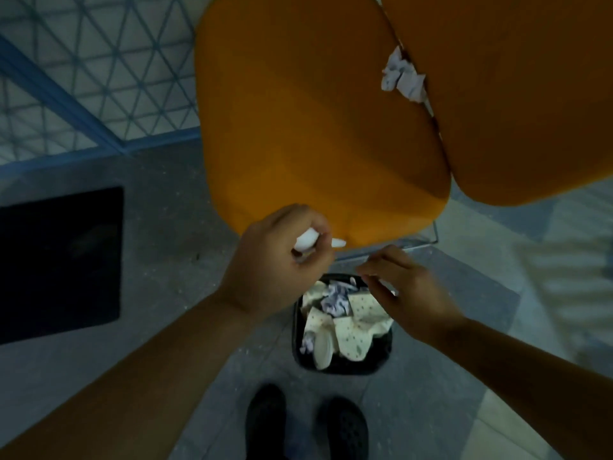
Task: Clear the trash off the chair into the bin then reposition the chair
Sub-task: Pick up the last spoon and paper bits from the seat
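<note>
Orange chair (315,121) just beyond both hands, seat edge touching the left hand's knuckles. Left hand (282,257) curled round a white plastic piece (306,244), tip poking out toward the right. Right hand (408,290) near it, apart, fingers loosely extended, holding nothing visible. Black bin (341,366) directly below the hands, on the floor, stuffed with crumpled paper and patterned wrappers (351,330). Crumpled paper wad (403,76) well beyond the right hand, wedged where seat meets backrest. Black shoes (306,426) nearest, under the arms.

Bare forearms, no sleeves; black perforated clogs (306,426).
</note>
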Tool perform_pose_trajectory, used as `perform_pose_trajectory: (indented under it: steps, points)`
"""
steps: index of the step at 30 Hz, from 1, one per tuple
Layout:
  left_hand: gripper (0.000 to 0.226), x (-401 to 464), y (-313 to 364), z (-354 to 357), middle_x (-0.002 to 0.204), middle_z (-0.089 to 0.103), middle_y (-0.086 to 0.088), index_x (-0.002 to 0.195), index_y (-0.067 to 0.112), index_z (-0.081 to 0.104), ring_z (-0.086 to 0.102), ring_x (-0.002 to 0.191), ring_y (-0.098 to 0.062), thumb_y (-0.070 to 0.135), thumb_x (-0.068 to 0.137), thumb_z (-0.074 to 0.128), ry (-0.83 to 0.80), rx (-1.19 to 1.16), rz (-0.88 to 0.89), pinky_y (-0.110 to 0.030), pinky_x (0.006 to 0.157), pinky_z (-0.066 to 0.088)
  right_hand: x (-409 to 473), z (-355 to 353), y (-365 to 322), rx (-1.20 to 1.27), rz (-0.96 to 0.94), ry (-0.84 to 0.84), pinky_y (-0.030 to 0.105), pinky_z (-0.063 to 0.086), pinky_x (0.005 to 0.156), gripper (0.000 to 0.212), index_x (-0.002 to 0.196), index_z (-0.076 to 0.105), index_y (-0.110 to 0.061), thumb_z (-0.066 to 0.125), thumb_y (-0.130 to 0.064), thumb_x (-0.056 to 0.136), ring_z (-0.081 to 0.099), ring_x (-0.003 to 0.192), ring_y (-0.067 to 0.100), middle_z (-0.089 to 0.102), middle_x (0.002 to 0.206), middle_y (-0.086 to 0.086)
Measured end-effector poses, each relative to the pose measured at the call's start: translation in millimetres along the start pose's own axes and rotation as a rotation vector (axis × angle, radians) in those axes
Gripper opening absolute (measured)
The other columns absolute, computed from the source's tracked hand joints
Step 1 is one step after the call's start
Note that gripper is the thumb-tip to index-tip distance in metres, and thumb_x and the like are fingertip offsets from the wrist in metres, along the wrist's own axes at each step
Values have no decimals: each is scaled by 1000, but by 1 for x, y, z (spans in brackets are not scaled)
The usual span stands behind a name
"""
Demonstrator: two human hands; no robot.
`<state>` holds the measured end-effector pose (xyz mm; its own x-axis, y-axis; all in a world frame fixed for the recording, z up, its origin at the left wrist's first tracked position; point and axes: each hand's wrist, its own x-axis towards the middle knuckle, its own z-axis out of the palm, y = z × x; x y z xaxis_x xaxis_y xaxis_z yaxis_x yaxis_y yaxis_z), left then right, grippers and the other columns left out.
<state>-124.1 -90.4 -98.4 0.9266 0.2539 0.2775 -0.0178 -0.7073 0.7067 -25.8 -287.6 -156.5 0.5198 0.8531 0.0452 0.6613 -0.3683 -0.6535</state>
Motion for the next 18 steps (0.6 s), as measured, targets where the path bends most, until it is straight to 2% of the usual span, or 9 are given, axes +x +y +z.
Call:
perform_pose_trajectory:
  steps: [3, 5, 7, 9, 13, 15, 18]
  points:
    - [5, -36, 1, 9, 87, 61, -1, 87, 8, 62, 52, 73, -19, 13, 88, 62, -8, -16, 52, -18, 71, 40, -25, 26, 0, 17, 46, 11, 35, 52, 64, 15, 100, 69, -9, 64, -3, 87, 63, 76, 22, 61, 98, 7]
    - [10, -58, -7, 19, 84, 62, -3, 83, 7, 63, 55, 71, -23, 15, 87, 59, -62, -6, 29, -25, 68, 44, -36, 44, 0, 40, 96, 5, 35, 54, 66, 16, 100, 69, -9, 64, -2, 87, 64, 79, 24, 62, 99, 7]
    - [12, -76, -23, 31, 78, 63, -8, 79, 7, 63, 56, 67, -26, 16, 85, 58, -111, 42, -33, -34, 60, 45, -41, 62, 1, 59, 136, -4, 38, 55, 68, 17, 101, 70, -10, 62, -3, 88, 65, 81, 24, 62, 102, 7]
    - [5, -92, -41, 48, 75, 61, -8, 77, 8, 61, 53, 64, -26, 11, 81, 61, -159, 69, -121, -33, 54, 43, -45, 75, 2, 70, 143, 9, 34, 55, 69, 18, 100, 71, -11, 63, -2, 87, 66, 84, 21, 63, 103, 5]
    - [8, -112, -77, 88, 78, 61, -9, 82, 12, 58, 56, 71, -30, 11, 83, 65, -261, 106, -324, -33, 56, 40, -46, 90, 5, 89, 147, 38, 25, 53, 77, 17, 100, 71, -9, 65, -2, 86, 65, 85, 16, 64, 104, 3]
    - [5, -116, -94, 109, 88, 63, -12, 90, 12, 59, 59, 81, -32, 17, 88, 60, -354, 175, -373, -33, 62, 39, -44, 93, 8, 110, 128, 66, 22, 50, 80, 16, 99, 71, -8, 66, -2, 86, 65, 82, 16, 64, 100, 4]
    - [34, -119, -115, 133, 119, 59, -13, 122, 14, 52, 56, 108, -32, 28, 91, 59, -608, 273, -480, -37, 84, 45, -39, 98, 16, 101, 74, 89, 19, 49, 73, 16, 99, 71, -9, 65, -3, 86, 61, 82, 11, 63, 100, 3]
